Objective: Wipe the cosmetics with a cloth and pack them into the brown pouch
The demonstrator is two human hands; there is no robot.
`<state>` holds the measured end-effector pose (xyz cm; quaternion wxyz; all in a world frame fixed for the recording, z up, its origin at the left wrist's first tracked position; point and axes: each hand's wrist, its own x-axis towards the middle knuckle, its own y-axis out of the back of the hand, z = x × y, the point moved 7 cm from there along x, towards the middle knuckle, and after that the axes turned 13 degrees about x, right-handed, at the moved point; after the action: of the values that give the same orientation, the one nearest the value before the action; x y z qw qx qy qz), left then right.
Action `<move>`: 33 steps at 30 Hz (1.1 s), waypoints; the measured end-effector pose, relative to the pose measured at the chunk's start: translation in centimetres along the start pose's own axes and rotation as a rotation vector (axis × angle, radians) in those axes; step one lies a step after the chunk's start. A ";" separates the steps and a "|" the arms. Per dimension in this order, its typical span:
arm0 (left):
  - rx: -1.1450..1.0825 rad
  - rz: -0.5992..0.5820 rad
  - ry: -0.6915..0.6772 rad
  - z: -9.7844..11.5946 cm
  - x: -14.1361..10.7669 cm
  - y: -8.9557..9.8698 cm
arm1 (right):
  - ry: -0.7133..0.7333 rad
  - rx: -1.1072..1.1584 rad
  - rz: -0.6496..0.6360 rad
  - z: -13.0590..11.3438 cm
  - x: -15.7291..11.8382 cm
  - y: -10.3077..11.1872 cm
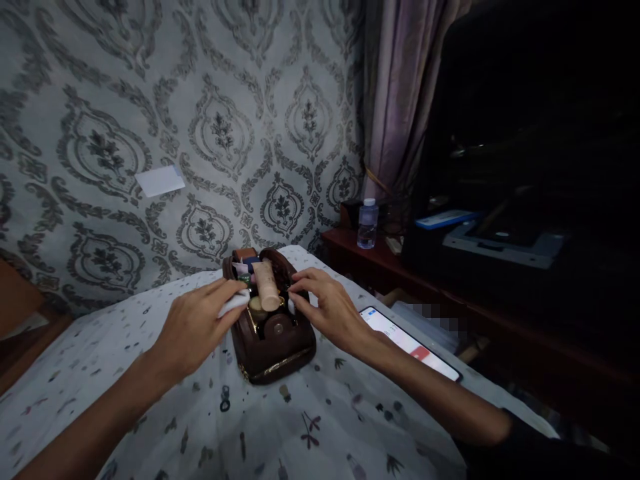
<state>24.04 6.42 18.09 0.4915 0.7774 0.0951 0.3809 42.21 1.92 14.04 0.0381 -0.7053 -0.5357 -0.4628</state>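
A brown leather-look bag [277, 350] with a gold zip lies open on the patterned bed sheet. Inside it a beige squeeze tube [267, 287] leans over a round, pale-lidded container [258, 307], among other small items that are hard to make out. My left hand [193, 323] is closed around a soft-looking white object [235, 301] at the bag's left rim; its kind is unclear. At the right rim, my right hand [327, 307] has its fingertips pinched, and a bit of white shows just below them. What exactly they grip is hidden.
To the right, a lit phone [413, 343] rests on the bed's edge. Beyond it stands a dark red table [345, 241] bearing a clear bottle [367, 223]. A patterned wall [225, 133] closes off the back, with a curtain [400, 87] beside it.
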 end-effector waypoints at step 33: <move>-0.074 -0.218 0.372 -9.0 -9.0 -7.3 | -0.188 0.176 0.263 2.8 -1.5 -2.3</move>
<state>13.32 11.56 9.58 0.5318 0.6604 0.2535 0.4656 42.16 3.37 10.39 0.1095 -0.8033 -0.4785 -0.3372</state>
